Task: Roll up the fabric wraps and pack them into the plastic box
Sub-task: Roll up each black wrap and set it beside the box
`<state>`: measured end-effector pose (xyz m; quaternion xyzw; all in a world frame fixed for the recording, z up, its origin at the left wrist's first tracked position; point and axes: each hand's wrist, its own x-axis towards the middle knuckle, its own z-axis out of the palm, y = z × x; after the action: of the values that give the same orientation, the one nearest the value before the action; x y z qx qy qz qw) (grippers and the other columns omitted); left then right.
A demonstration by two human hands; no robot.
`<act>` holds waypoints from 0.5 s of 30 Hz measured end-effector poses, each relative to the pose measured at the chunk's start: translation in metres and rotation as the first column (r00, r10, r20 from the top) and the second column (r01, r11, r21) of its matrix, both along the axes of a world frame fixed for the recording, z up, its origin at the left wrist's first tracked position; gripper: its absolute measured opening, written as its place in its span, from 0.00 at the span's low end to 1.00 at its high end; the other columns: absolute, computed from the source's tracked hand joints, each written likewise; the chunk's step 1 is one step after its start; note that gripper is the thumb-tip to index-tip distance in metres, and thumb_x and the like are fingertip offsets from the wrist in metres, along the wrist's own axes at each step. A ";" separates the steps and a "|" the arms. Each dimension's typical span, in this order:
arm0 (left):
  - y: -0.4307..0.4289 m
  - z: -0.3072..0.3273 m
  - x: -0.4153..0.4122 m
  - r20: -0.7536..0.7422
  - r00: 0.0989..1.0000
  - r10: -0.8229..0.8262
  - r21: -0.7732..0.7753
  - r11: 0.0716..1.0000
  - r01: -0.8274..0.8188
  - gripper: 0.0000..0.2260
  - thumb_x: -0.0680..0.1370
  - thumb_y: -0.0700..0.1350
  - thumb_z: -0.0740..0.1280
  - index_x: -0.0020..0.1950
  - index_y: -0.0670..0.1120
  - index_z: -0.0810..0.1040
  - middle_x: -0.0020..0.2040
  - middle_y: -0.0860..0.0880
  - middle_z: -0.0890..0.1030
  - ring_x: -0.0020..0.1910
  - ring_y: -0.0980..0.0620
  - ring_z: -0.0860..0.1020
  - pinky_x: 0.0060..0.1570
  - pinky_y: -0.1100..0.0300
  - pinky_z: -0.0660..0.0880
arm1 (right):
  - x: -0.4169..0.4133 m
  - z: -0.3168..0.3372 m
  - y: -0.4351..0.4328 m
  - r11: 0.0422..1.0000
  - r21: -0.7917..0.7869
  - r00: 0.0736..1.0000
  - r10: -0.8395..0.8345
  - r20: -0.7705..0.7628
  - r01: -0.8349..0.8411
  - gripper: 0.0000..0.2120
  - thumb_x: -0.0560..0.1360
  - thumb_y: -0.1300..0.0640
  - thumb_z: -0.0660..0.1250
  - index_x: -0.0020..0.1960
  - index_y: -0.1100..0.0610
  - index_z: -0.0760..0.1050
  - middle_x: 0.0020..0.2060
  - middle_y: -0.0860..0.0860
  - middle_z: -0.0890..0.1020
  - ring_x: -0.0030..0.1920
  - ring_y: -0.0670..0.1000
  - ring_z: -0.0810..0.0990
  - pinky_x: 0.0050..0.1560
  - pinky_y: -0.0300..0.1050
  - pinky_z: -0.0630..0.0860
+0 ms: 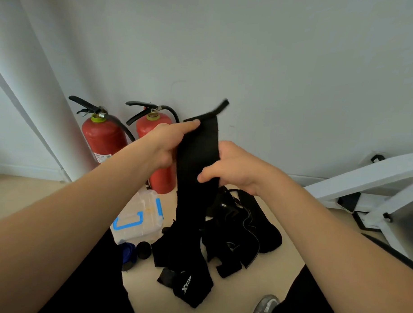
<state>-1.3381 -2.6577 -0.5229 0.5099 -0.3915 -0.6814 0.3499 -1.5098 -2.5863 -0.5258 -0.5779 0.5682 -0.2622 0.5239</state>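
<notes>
A long black fabric wrap [197, 156] hangs upright in front of me, its lower end trailing to the floor. My left hand [168, 143] pinches its top left edge, with the forefinger stretched along the upper hem. My right hand [233, 167] grips the wrap's right edge a little lower. More black wraps [235, 237] lie in a loose heap on the floor below. A clear plastic box [140, 217] with blue latches stands shut to the left of the heap. Beside the box lie a rolled black wrap [143, 249] and a blue roll [129, 252].
Two red fire extinguishers [103, 136] stand against the wall behind the box. A white metal frame [368, 183] fills the right side. My dark trouser legs [98, 288] flank the heap, and a shoe [265, 308] shows at the bottom right.
</notes>
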 end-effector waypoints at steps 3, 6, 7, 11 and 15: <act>-0.009 -0.002 0.000 0.020 1.000 -0.011 -0.139 0.990 0.013 0.12 0.84 0.41 0.71 0.66 0.38 0.83 0.61 0.37 0.87 0.57 0.39 0.87 0.53 0.47 0.86 | -0.003 0.003 -0.008 0.990 0.116 0.992 0.074 0.107 -0.086 0.17 0.80 0.63 0.75 0.68 0.59 0.79 0.55 0.57 0.89 0.55 0.58 0.90 0.56 0.59 0.87; -0.010 -0.009 0.004 0.059 0.998 -0.023 -0.294 0.955 0.039 0.09 0.84 0.38 0.70 0.63 0.42 0.85 0.59 0.38 0.87 0.59 0.39 0.87 0.60 0.45 0.84 | -0.008 0.010 -0.023 0.998 0.066 0.995 -0.026 0.096 0.020 0.17 0.85 0.44 0.69 0.66 0.55 0.80 0.51 0.54 0.91 0.51 0.57 0.91 0.54 0.57 0.88; -0.010 -0.011 0.005 0.104 0.994 -0.023 -0.335 0.941 0.056 0.08 0.84 0.38 0.70 0.61 0.45 0.86 0.57 0.40 0.88 0.58 0.40 0.87 0.61 0.44 0.84 | -0.011 0.012 -0.029 0.995 0.022 0.991 -0.099 0.092 0.097 0.18 0.85 0.41 0.66 0.64 0.54 0.80 0.48 0.54 0.91 0.48 0.57 0.92 0.51 0.55 0.88; -0.013 -0.009 0.004 0.274 0.961 -0.039 -0.445 0.881 0.162 0.10 0.84 0.38 0.71 0.56 0.51 0.89 0.49 0.44 0.90 0.52 0.46 0.89 0.58 0.46 0.86 | -0.019 0.017 -0.048 0.940 -0.132 0.949 -0.307 0.074 0.314 0.21 0.84 0.36 0.63 0.58 0.52 0.80 0.43 0.59 0.89 0.39 0.57 0.91 0.38 0.50 0.87; -0.016 -0.003 0.002 0.231 0.973 -0.025 -0.463 0.877 0.132 0.12 0.82 0.33 0.69 0.56 0.46 0.89 0.52 0.42 0.90 0.55 0.44 0.88 0.63 0.45 0.83 | -0.023 0.015 -0.057 0.935 -0.180 0.949 -0.286 0.130 0.306 0.11 0.81 0.50 0.75 0.51 0.58 0.80 0.39 0.56 0.89 0.39 0.57 0.91 0.37 0.49 0.86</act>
<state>-1.3363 -2.6736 -0.5255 0.4636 -0.6029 -0.5184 0.3909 -1.5328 -2.6432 -0.5103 -0.5206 0.5925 -0.4224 0.4465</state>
